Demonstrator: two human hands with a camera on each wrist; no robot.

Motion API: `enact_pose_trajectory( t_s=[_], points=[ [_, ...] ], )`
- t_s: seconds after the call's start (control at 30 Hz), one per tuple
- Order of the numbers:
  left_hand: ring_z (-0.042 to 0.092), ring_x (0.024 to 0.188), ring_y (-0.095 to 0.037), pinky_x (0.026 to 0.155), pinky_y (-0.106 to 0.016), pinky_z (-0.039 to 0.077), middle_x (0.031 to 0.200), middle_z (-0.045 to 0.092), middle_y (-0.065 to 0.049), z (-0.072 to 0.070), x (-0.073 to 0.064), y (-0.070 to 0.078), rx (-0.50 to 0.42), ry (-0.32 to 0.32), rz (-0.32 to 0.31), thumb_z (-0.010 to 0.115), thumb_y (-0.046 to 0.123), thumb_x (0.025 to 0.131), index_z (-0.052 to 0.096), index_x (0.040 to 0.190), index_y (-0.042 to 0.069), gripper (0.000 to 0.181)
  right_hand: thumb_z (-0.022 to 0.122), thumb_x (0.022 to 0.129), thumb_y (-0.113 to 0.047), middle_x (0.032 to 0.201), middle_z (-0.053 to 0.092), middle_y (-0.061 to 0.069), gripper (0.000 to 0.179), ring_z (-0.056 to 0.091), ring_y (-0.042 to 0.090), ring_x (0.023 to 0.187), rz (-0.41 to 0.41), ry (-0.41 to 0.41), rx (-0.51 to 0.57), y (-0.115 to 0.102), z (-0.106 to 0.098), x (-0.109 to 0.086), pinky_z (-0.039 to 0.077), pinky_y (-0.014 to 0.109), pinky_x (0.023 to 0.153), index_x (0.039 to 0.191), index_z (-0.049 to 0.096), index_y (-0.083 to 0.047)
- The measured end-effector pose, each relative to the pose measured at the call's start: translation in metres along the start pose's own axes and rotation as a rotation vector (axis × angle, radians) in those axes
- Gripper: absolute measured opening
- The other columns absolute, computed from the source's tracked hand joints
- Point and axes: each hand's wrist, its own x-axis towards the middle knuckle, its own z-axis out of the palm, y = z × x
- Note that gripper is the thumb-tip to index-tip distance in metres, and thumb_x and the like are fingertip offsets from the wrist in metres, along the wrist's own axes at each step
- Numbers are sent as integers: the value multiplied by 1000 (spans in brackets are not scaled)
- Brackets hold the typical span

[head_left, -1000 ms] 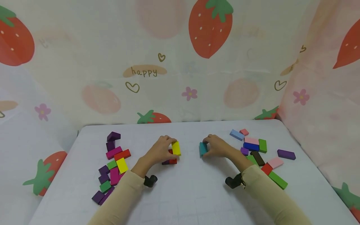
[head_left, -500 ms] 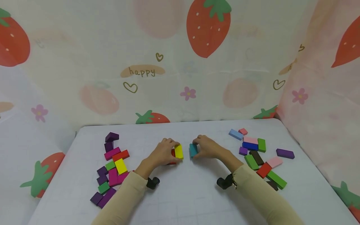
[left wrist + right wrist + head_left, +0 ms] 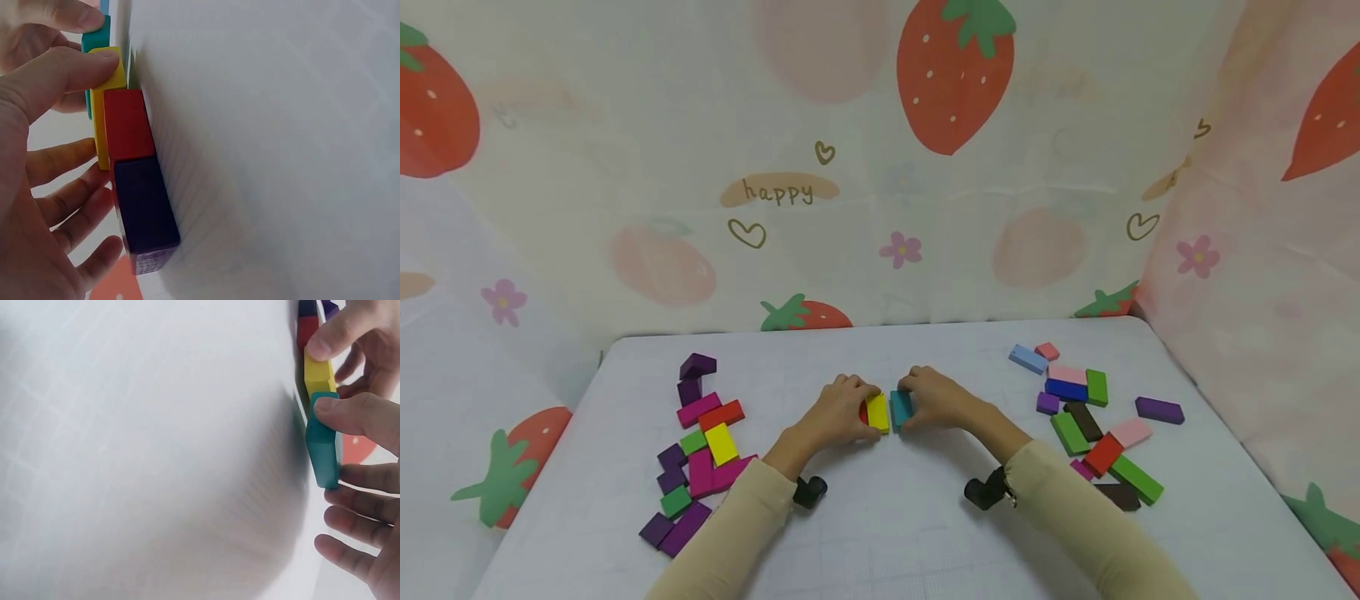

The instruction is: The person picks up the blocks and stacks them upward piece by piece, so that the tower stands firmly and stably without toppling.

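Near the table's middle, my left hand (image 3: 841, 410) pinches a yellow block (image 3: 877, 414) between thumb and fingers. A red block (image 3: 128, 125) stands against the yellow one, followed in line by a dark purple block (image 3: 145, 203). Mostly, my left hand hides these two in the head view. From the other side my right hand (image 3: 942, 402) grips a teal block (image 3: 900, 411), thumb on its near end and fingers at the far end. Only a narrow gap shows between the teal and yellow blocks in the head view.
Loose blocks lie at the left, among them a magenta block (image 3: 701, 472) and another yellow block (image 3: 722, 444). More are scattered at the right, including a blue block (image 3: 1066, 390) and a lone purple block (image 3: 1160, 410). A strawberry-print cloth (image 3: 955, 275) hangs behind the table.
My right hand has moved left with the teal block, bringing it close to the yellow one. My left hand and the yellow block have shifted slightly right and nearer to me.
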Motion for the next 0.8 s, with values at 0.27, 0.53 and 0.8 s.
enact_pose_trajectory(
  t_s=[0.27, 0.53, 0.8],
  points=[
    [47, 107, -24, 94, -42, 44, 118, 58, -10, 4, 1, -3, 1, -7, -2, 83, 36, 75, 60, 129, 11, 63, 84, 75, -33, 119, 59, 9, 61, 52, 21, 103, 1, -14, 5, -4, 5, 4, 51, 36, 97, 125, 62, -6],
    [47, 107, -24, 93, -41, 45, 118, 58, -10, 4, 3, -3, -18, -18, -9, 82, 35, 75, 60, 129, 11, 63, 84, 75, -33, 115, 59, 9, 61, 52, 20, 99, -17, -15, -4, -7, 6, 3, 51, 34, 94, 124, 62, -5],
    [47, 106, -24, 93, -42, 45, 119, 58, -10, 3, 2, -2, -25, -36, -20, 83, 33, 75, 59, 129, 10, 62, 85, 74, -32, 117, 59, 9, 61, 52, 21, 100, -13, -7, -7, -8, 8, 4, 51, 35, 95, 124, 62, -5]
  ],
)
